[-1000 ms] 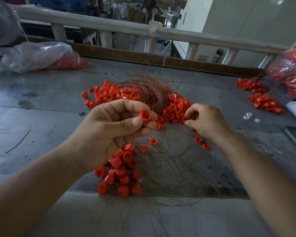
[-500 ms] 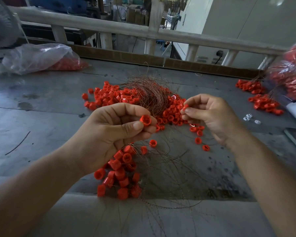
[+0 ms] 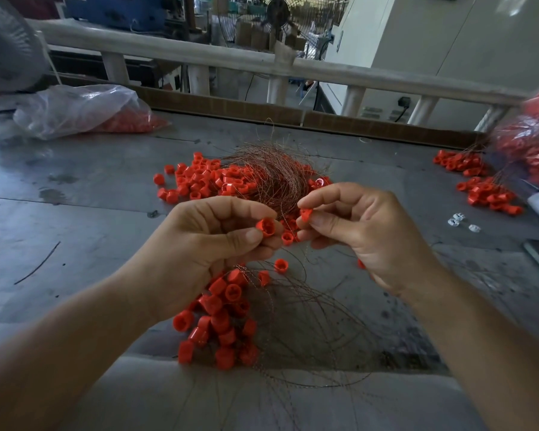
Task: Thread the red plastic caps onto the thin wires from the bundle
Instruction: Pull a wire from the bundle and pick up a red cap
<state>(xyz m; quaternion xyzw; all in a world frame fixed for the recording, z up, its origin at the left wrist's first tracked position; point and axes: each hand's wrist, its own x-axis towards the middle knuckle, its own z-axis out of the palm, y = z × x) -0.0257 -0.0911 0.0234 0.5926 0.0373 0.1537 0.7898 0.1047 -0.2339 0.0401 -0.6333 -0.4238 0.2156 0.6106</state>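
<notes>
Far to my left a clear plastic bag [image 3: 75, 110] with red caps inside lies on the grey surface [image 3: 91, 219]. My left hand [image 3: 206, 244] is raised above the surface, its fingers [image 3: 240, 237] curled, thumb and forefinger pinching one red cap [image 3: 265, 227] with its open end turned toward me. Below that hand, near the front edge, sits a near pile of caps [image 3: 221, 325], with thin wires [image 3: 308, 321] looping out to its right. Beyond my hands lies a heap of loose caps [image 3: 206, 181], and on its right side the wire bundle [image 3: 274, 175], a brownish tangle. My right hand [image 3: 361, 234] is just beside the left, thumb and forefinger pinching a second cap [image 3: 305, 214]; whether a wire runs through it I cannot tell. Further right lie small white pieces [image 3: 458, 219], another cluster of caps [image 3: 486, 194] and a blurred bag of caps [image 3: 529, 144].
</notes>
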